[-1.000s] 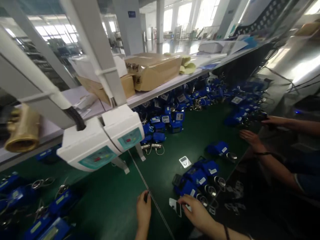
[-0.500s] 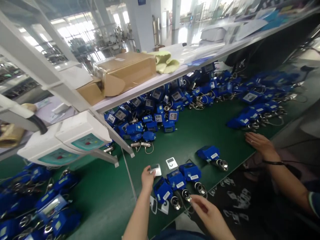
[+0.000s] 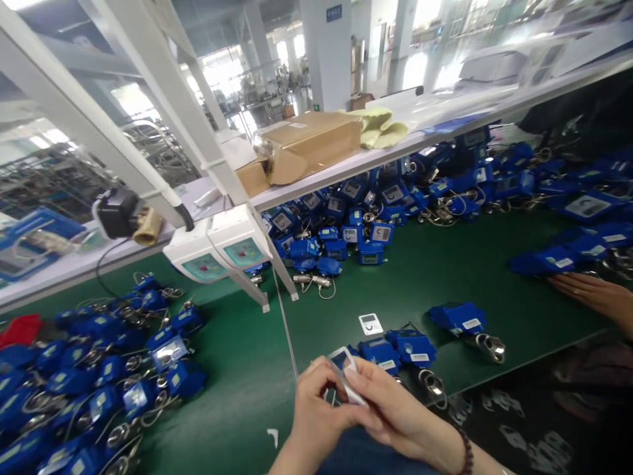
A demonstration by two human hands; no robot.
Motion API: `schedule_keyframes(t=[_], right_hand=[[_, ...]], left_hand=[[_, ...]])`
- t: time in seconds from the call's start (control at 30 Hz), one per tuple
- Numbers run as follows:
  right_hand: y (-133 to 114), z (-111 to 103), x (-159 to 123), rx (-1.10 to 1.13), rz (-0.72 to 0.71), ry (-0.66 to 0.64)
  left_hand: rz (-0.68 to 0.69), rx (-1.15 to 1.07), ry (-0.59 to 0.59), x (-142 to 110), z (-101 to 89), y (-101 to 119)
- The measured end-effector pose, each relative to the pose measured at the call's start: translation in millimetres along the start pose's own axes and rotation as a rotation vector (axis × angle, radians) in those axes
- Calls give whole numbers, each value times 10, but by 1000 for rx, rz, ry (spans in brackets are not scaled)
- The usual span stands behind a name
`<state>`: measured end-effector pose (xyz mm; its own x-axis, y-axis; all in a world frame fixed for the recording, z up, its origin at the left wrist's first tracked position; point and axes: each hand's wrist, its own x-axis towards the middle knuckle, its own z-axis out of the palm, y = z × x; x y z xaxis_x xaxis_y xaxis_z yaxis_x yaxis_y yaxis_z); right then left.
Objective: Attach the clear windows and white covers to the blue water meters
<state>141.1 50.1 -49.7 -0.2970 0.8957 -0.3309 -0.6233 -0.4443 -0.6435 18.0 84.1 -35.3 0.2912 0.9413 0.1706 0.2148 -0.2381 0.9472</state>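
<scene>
White-framed plate [image 3: 355, 394]: sits pinched in fingers of left hand [image 3: 315, 408] and right hand [image 3: 384, 399], above green bench [image 3: 237, 382]. Just beyond, partly screened by these: blue units [image 3: 411, 348]. Farther back: 1 similar plate [image 3: 370, 324] lying flat; off left, white boxes [image 3: 205, 260].

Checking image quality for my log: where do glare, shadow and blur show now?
Head view: glare whitens the bright rear windows and shiny grey floor; head view: dark shadow hides detail beyond the green tabletop at lower right; head view: the thin white rectangular piece between left hand and right hand looks slightly soft.
</scene>
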Motion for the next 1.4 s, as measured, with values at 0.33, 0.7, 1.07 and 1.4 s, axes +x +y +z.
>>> schedule_keyframes(t=[0.33, 0.7, 1.07, 1.4], right_hand=[[192, 538, 190, -206, 78, -30], [338, 674, 181, -417, -221, 213], [447, 498, 188, -721, -672, 362], [364, 607, 137, -906, -491, 237]], left_hand=[[248, 164, 318, -234, -506, 66], [427, 162, 194, -316, -749, 7], [25, -34, 165, -371, -753, -92], [135, 103, 81, -349, -785, -137]])
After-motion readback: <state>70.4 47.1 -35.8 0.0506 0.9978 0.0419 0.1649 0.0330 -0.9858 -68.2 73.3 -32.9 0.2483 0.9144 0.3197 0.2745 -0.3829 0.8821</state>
